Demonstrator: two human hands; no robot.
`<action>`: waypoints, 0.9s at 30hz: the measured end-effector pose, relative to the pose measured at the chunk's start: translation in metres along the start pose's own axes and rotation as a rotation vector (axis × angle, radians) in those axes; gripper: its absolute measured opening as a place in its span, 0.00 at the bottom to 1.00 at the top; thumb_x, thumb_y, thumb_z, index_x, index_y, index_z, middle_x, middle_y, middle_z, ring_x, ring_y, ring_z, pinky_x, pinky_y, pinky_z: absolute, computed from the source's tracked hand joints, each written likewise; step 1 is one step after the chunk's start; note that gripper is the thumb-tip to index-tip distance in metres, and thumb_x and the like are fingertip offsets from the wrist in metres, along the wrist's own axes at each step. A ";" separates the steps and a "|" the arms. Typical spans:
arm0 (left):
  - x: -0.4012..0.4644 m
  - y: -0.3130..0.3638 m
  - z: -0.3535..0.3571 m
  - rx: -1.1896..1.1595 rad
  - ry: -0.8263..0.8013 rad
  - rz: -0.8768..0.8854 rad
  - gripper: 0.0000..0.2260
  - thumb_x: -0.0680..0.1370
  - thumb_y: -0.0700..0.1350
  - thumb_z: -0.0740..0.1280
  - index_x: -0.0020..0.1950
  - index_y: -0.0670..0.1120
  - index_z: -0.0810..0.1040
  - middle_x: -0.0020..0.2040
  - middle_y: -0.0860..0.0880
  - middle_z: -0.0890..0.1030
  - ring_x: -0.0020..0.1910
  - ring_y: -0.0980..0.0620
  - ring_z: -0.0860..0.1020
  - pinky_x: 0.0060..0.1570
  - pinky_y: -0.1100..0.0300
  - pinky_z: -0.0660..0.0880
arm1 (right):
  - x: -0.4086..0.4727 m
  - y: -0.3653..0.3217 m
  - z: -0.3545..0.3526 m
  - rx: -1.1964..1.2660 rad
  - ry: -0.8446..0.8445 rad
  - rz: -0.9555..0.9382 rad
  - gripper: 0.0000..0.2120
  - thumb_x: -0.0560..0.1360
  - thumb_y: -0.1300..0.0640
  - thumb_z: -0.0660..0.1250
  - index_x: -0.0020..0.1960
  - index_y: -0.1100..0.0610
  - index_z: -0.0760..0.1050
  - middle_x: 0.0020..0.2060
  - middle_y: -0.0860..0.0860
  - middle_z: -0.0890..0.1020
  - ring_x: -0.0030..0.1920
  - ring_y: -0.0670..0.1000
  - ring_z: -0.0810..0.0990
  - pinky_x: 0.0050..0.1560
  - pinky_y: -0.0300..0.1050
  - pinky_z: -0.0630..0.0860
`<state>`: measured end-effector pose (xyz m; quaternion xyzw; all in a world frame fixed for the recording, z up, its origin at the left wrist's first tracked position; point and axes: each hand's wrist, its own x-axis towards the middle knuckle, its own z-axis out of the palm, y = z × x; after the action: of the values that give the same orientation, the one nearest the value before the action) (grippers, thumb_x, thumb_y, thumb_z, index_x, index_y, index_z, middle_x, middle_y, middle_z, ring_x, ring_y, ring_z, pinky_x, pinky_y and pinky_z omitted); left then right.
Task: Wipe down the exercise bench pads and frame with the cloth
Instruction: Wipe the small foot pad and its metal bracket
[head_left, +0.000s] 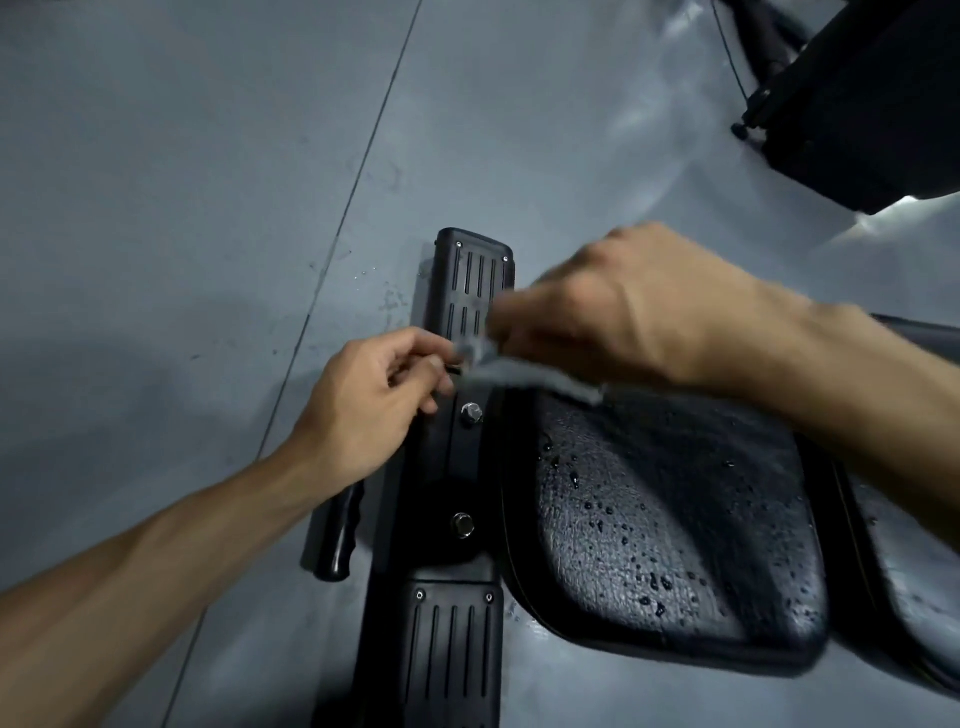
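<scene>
A black bench seat pad (670, 525), beaded with water drops, fills the lower right. Left of it runs the black frame foot (467, 457) with ribbed end caps and two bolts. A small grey cloth (519, 371) is stretched over the frame between both hands. My left hand (363, 410) pinches its left end with curled fingers. My right hand (623, 317), blurred, grips the other end above the pad's far edge. Most of the cloth under the right hand is hidden.
A grey floor (182, 208) with a seam line and a few water spots surrounds the bench. A black handle (337, 540) lies on the floor under my left forearm. Another dark machine (857, 98) stands at the upper right.
</scene>
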<state>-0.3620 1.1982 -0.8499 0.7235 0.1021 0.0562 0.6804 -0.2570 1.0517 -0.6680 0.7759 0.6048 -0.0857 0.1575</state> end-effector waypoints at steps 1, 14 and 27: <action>-0.002 0.001 0.000 -0.005 -0.005 -0.005 0.13 0.83 0.39 0.65 0.49 0.56 0.83 0.39 0.52 0.85 0.35 0.54 0.81 0.43 0.54 0.77 | 0.000 0.010 0.000 -0.025 0.036 0.052 0.22 0.80 0.37 0.46 0.57 0.48 0.73 0.40 0.53 0.83 0.40 0.63 0.82 0.38 0.53 0.77; -0.021 0.026 0.011 0.033 -0.016 0.022 0.14 0.82 0.40 0.64 0.44 0.57 0.81 0.37 0.54 0.84 0.34 0.54 0.80 0.41 0.53 0.77 | -0.012 -0.009 0.008 -0.112 0.131 0.148 0.26 0.81 0.35 0.42 0.58 0.50 0.71 0.42 0.54 0.84 0.39 0.64 0.82 0.39 0.57 0.80; -0.030 0.034 0.006 0.096 -0.005 0.063 0.14 0.83 0.41 0.63 0.44 0.58 0.79 0.38 0.55 0.84 0.34 0.54 0.81 0.41 0.54 0.76 | -0.024 -0.027 0.017 -0.086 0.238 0.143 0.32 0.78 0.31 0.39 0.55 0.53 0.71 0.38 0.51 0.79 0.36 0.64 0.80 0.33 0.52 0.74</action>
<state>-0.3877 1.1840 -0.8146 0.7583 0.0801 0.0707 0.6431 -0.2886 1.0298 -0.6796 0.8143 0.5655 0.0444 0.1232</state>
